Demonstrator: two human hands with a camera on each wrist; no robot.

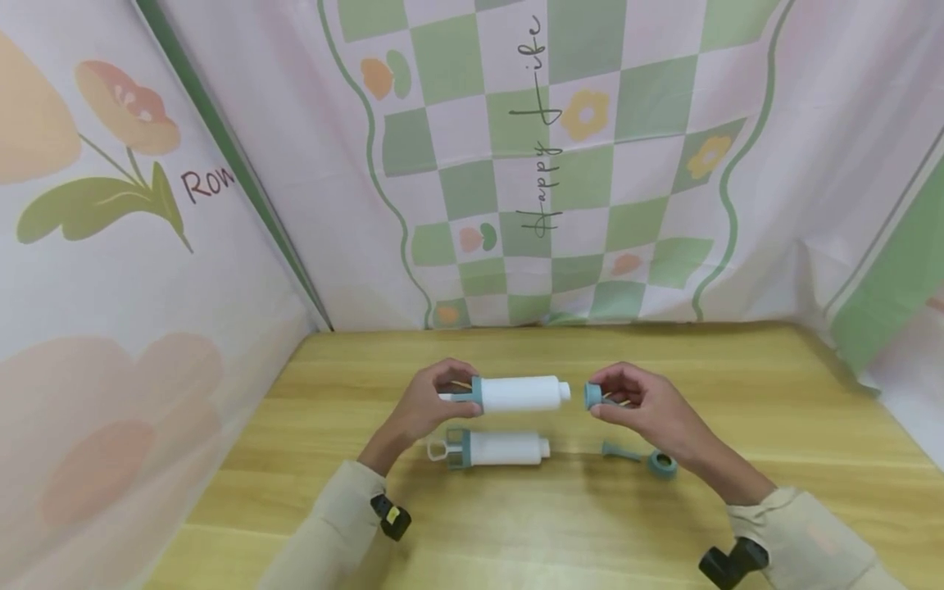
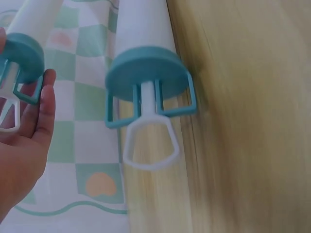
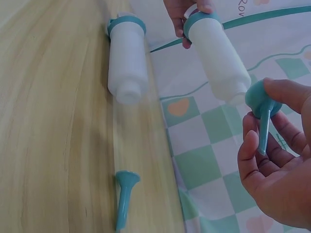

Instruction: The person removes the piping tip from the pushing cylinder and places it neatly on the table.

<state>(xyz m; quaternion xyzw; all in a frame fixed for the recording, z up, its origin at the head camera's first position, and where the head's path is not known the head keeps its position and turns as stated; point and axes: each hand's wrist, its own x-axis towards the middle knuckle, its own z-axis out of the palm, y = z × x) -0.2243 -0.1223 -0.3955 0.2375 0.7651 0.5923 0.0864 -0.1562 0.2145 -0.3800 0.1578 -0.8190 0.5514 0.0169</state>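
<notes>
My left hand (image 1: 428,406) grips the teal looped collar of a large white plastic syringe (image 1: 520,393), raised level with its blunt tip to the right. Between the thumb and fingers of my right hand (image 1: 649,406) is a teal nozzle cap (image 1: 593,396); its thin spout shows in the right wrist view. A short gap separates cap and tip in the head view. Lying on the table nearer me is a second white syringe (image 1: 506,448), whose white pull ring (image 2: 151,167) and teal finger loops appear close up in the left wrist view.
A loose teal nozzle (image 1: 621,451) with a flared end lies on the wooden table (image 1: 516,524), beside a teal ring (image 1: 663,464) below my right forearm. Printed curtains (image 1: 472,188) hang behind the table and along its left side.
</notes>
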